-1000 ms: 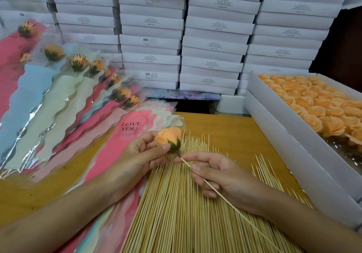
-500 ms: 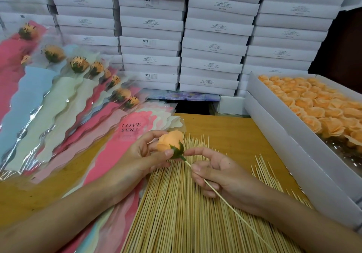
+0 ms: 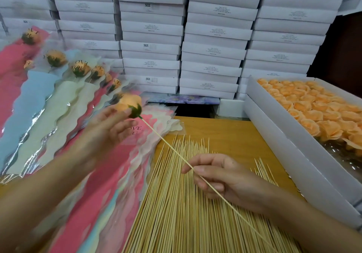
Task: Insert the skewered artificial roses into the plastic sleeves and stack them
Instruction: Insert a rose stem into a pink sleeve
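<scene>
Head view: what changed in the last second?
The left hand carried the orange rose up and left, toward the sleeved roses; its grip is blurred now. The right hand barely moved and still pinches the skewer, but lower down, no longer right under the bloom. The loose skewers, empty sleeves and box of rose heads stayed put.

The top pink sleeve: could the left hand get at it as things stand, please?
Probably yes: the left hand hovers right over the top pink sleeve, nothing between, but it must first let go of the rose.
</scene>
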### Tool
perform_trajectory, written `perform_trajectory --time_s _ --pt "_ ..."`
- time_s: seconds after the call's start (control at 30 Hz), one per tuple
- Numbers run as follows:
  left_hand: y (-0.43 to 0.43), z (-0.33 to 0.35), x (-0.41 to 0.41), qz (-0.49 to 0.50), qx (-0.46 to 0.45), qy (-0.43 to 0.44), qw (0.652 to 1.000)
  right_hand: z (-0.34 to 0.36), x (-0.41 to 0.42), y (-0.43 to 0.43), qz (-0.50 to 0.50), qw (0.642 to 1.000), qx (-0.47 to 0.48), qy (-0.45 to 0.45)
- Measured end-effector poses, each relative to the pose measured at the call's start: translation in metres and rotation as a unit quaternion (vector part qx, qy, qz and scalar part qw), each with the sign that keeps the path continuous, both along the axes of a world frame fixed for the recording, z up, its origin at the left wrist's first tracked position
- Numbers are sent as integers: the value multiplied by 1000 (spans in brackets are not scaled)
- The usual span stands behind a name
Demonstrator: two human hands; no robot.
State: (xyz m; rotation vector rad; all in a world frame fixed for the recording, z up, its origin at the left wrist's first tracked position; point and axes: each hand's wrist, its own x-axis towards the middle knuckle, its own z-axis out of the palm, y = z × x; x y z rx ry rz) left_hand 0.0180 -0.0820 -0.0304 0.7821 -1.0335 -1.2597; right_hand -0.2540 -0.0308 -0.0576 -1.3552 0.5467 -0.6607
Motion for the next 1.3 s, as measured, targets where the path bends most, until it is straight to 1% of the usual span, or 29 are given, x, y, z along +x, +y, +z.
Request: perform_trajectory --time_s 0.07,0.17,0.2,0.23,0.27,0.3,0.33,0.37,0.4,0.47,0.53,0.6,0.67,0.7,0.77,0.9,1.0,1.07,1.2,1.23,1.3 --pt "-8 3 13 27 8 9 1000 0 -1 -1 7 1000 -2 7" --pt "-15 2 31 2 20 -25 999 -2 -2 -3 2 1000 -20 15" --pt "-16 1 36 -2 25 -59 998 -3 -3 -5 -5 1000 -25 13" --pt "-17 0 41 7 29 -114 993 -5 -4 -6 -15 999 -28 6" --pt "-18 -4 46 30 29 -191 981 -7 -5 -8 -30 999 -28 -2" --pt "-20 -8 51 59 27 -284 957 -8 -6 -10 -45 999 -27 -10" --pt "-21 -13 55 90 22 -377 921 -10 -7 -11 -62 998 -27 -16" --pt "-23 -18 58 116 15 -456 882 -11 -9 -13 -80 996 -29 -21" --pt "-25 -24 59 135 8 -510 849 -12 -10 -15 -99 994 -34 -26" --pt "-26 -33 57 150 5 -565 812 -14 -13 -17 -144 988 -41 -42" --pt "-25 -36 56 141 8 -622 770 -15 -15 -19 -191 979 -41 -55" --pt "-25 -38 58 138 19 -649 748 -16 -16 -21 -228 971 -42 -61" --pt "-25 -39 59 143 22 -660 737 -17 -17 -21 -248 966 -43 -63" --pt "-25 -39 59 142 23 -660 738 -17 -17 -22 -253 964 -42 -63" --pt "-24 -38 57 137 28 -643 753 -18 -17 -22 -257 964 -42 -63" --pt "-24 -36 52 143 27 -576 804 -18 -17 -22 -255 964 -42 -58" --pt "-21 -37 46 160 -10 -515 842 -18 -16 -22 -257 964 -46 -51" --pt "-18 -37 42 158 -33 -489 857 -18 -15 -22 -260 963 -45 -48" --pt "-18 -39 37 164 -56 -456 873 -18 -15 -23 -261 963 -40 -49" --pt "-18 -39 38 168 -62 -459 870 -18 -15 -23 -260 963 -39 -49" --pt "-19 -38 40 174 -80 -484 854 -19 -15 -23 -259 964 -38 -48"
